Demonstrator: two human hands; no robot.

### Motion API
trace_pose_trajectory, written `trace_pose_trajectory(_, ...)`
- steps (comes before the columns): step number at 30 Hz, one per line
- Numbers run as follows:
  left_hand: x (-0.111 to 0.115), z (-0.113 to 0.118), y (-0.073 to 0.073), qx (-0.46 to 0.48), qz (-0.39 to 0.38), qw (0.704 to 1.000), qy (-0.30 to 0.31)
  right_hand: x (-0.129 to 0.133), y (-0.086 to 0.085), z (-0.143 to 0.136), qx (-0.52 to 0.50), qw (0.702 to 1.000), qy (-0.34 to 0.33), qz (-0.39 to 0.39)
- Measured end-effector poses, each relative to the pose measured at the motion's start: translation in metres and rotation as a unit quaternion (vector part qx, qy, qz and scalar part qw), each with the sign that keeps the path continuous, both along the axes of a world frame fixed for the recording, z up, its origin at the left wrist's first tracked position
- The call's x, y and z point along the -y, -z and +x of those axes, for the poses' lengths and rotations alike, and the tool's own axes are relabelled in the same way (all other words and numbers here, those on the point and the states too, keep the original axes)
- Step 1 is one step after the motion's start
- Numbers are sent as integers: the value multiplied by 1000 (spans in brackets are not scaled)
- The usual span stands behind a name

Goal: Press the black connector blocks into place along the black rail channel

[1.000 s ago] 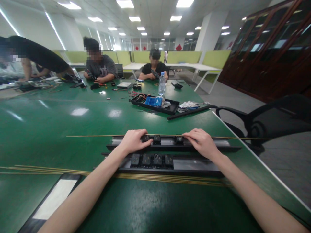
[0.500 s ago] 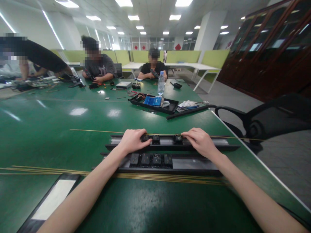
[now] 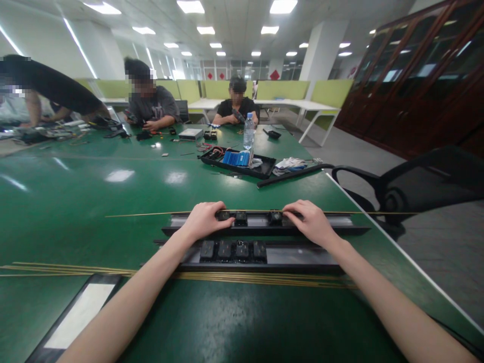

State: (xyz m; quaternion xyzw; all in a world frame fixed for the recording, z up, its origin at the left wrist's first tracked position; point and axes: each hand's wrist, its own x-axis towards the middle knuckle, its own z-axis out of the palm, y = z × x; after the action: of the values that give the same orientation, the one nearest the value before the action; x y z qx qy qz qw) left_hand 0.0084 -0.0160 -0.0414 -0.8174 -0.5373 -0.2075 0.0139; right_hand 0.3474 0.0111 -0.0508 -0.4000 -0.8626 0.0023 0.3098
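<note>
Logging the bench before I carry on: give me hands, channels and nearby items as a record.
Left hand: over far channel, a black block between thumb and fingers
Right hand: fingertips at a long thin rod, beside another black block
Far channel: three black blocks visible
Near channel: four black blocks
Near side: bundle of thin rods
Beyond: black tray, bottle

Room lit by rows of ceiling panels (image 3: 283,6). White desks (image 3: 293,103) backed by lime-green cubicle partitions (image 3: 283,89); a white column (image 3: 321,48) partly hidden behind them. Right side occupied by a glass-doored wooden bookcase (image 3: 412,83). Grey floor (image 3: 434,252) partly covered by a black mesh-backed armchair (image 3: 434,174).
</note>
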Motion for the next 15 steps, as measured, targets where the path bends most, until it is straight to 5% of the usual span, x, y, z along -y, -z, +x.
trace_pose_trajectory(15, 0, 0, -1, 0, -9, 1000, -1, -11, -4, 17, -19, 998, -11, -51)
